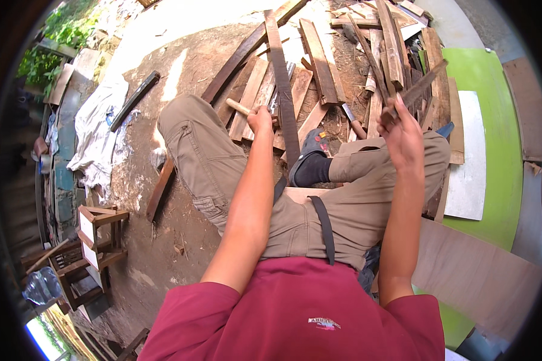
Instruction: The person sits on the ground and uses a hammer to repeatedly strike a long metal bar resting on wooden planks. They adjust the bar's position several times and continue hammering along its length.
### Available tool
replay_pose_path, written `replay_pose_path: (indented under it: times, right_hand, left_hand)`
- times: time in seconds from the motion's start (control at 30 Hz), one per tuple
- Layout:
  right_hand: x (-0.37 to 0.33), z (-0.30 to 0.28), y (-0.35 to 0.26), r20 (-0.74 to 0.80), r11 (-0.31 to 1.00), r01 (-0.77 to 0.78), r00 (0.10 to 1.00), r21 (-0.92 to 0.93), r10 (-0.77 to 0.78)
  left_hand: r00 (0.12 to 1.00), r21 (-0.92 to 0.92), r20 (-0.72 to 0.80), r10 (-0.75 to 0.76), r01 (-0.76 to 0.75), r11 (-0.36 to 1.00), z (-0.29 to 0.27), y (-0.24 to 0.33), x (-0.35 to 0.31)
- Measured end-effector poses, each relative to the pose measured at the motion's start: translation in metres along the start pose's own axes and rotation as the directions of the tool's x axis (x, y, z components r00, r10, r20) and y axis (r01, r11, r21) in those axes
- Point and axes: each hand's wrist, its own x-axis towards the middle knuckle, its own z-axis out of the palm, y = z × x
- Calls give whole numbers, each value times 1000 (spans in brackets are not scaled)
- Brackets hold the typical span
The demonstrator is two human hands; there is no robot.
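Note:
My left hand (261, 119) is closed around a tool with a pale round wooden handle (237, 106). The handle's butt points left; the tool's other end is partly hidden and I cannot make out its kind. Raised above my right knee, my right hand (400, 133) grips a short dark wood strip (426, 83) by its lower end, tilted up to the right. A long dark plank (282, 84) runs away from me between my legs, just right of my left hand. Near my shoe (312, 151), a blade with a brown wooden handle (358, 129) lies among the boards.
Loose boards (319, 60) are heaped ahead and to the right. A green panel (485, 120) with a white sheet (467, 156) lies at right. A white cloth (99, 132), a dark bar (135, 101) and a small wooden frame (96, 253) are at left.

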Motion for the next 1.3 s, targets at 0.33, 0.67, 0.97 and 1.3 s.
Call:
replay_pose_path:
  times: [0.33, 0.67, 0.97, 1.3]
  right_hand:
    - [104, 20, 232, -121, 104, -157, 950, -982, 289]
    - [97, -6, 238, -227, -177, -159, 843, -971, 487]
    - [89, 42, 264, 52, 80, 39, 985, -996, 167]
    - [74, 78, 339, -148, -44, -141, 943, -989, 297]
  left_hand:
    - [982, 850, 121, 144, -178, 496, -112, -22, 44]
    - [1000, 881, 13, -9, -7, 473, -116, -42, 2]
    - [981, 762, -163, 102, 60, 645, -90, -53, 39]
    - [897, 545, -384, 218, 30, 838, -89, -33, 124]
